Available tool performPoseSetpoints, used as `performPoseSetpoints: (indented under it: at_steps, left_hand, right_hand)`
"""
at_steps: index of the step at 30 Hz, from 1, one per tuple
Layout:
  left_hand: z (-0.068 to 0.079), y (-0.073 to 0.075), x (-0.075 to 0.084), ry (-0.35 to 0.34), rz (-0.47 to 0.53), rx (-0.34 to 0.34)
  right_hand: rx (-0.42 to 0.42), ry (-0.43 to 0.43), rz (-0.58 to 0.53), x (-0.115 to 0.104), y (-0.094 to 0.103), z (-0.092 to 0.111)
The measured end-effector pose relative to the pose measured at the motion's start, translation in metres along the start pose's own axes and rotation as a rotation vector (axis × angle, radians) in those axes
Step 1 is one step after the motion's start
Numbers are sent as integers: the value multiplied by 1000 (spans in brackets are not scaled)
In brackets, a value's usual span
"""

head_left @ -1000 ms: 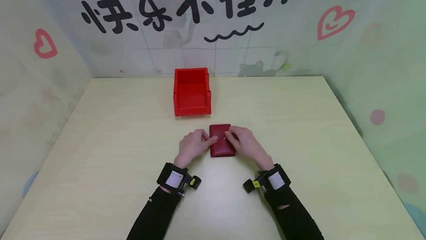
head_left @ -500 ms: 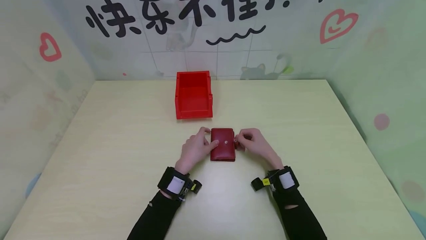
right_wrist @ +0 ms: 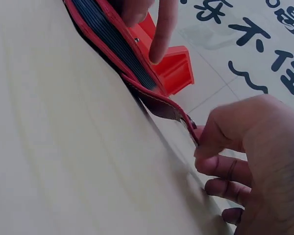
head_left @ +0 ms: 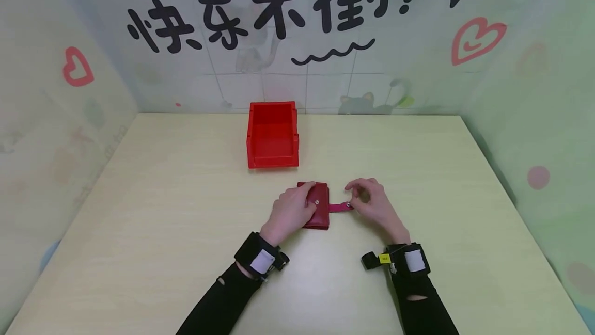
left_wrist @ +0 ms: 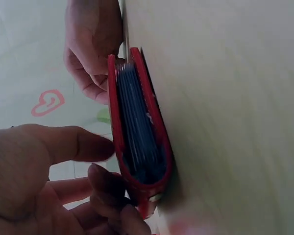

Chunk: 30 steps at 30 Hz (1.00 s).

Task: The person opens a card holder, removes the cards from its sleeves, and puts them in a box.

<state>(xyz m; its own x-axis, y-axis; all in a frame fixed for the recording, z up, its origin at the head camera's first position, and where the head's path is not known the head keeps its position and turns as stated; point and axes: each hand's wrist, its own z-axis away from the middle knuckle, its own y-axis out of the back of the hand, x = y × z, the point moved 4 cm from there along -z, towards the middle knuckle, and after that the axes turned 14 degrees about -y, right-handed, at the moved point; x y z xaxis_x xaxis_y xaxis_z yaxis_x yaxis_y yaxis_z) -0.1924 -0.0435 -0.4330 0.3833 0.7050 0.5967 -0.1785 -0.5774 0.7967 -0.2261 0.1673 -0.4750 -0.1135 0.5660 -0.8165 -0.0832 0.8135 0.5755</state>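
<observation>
Lying flat: a dark-red wallet (head_left: 321, 219) is resting on the surface (head_left: 139, 221), between the two hands.
Cover: its smooth, faintly glossy rectangle is showing rounded corners and a round metal stud (head_left: 317, 202).
Inside: in the left wrist view, the covers are bending into a narrow U and enclosing a stack of thin, dark-blue leaves (left_wrist: 137, 122).
Strap (head_left: 338, 207): the slim tongue is extending from the wallet's right edge, a round snap (head_left: 348, 205) showing near its tip; in the right wrist view it is curving, a pale line running along its edge.
Right grip (head_left: 377, 208): the fingertips are pinching the strap's free end.
Left grip (head_left: 290, 213): it is holding the wallet, the thumb lying on the cover and the fingers curling against the left side.
Red bin (head_left: 273, 141): the boxy, smooth-walled, plastic-looking container is standing beyond the wallet, slightly left and apart from it.
Pale surface: its smooth, wood-toned face is showing faint grain.
Black sleeves (head_left: 214, 301): soft cloth is covering both forearms, with black bands (head_left: 246, 246) wrapping the wrists.
Back wall (head_left: 186, 84): its pale printed face is carrying bold black characters and a wavy line.
</observation>
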Motion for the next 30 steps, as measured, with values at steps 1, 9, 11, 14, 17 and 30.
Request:
performPoseSetpoints:
  at_steps: [1,9,11,14,17,30]
  left_hand:
    - [-1,-2,2,4,-20,-16]
    - [-8,-10,12,46,-174,-107]
    - [-9,-11,13,52,-179,-111]
    - [-12,-10,13,60,-170,-109]
    - [-14,-8,10,81,-140,-112]
    - [-13,-1,-12,110,146,-134]
  right_hand:
    - [14,10,5,0,-1,1]
    - [82,102,171,-7,-16,6]
    - [94,120,185,-9,-17,5]
    - [88,134,187,-9,-17,4]
    - [71,128,166,-9,-18,3]
    - [16,136,312,-15,-29,6]
